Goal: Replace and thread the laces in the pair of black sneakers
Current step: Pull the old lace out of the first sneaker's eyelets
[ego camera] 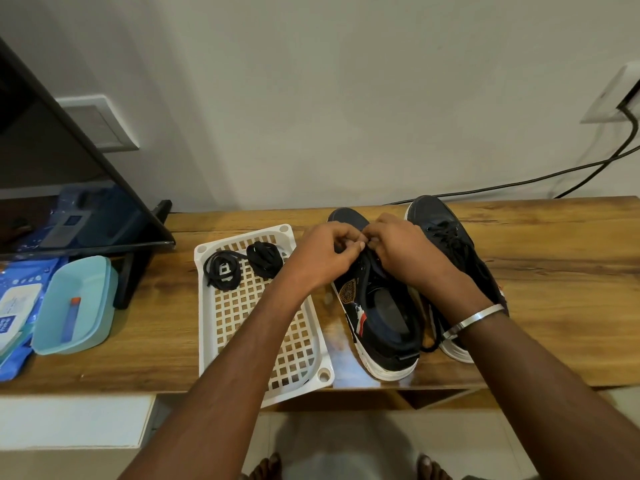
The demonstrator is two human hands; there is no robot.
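Your feet point(346, 469) show at the bottom edge, below the front lip of the wooden table point(554, 271). Your two forearms reach forward over that lip and meet above the left sneaker point(379, 323). A metal bangle point(474, 320) sits on your right wrist.

Your left hand point(325, 254) and right hand point(405, 251) are together, fingers curled, touching each other over the front eyelets of this sneaker. Both appear to pinch something at that spot; the lace itself is hidden by your fingers. This sneaker lies heel toward you, toe away, with its opening exposed.

Just right of it stands the right sneaker point(446, 233), with a black lace point(450, 237) threaded across its top, partly covered by your right forearm.

Left of the sneakers, a white lattice tray point(242, 323) overhangs the table edge. Two bundles of black laces point(221, 270) rest at its far end, side by side.

Further left sit a light blue box point(79, 303), a blue wipes pack point(17, 306) and a dark screen point(52, 168). Cables point(554, 174) run along the wall behind.
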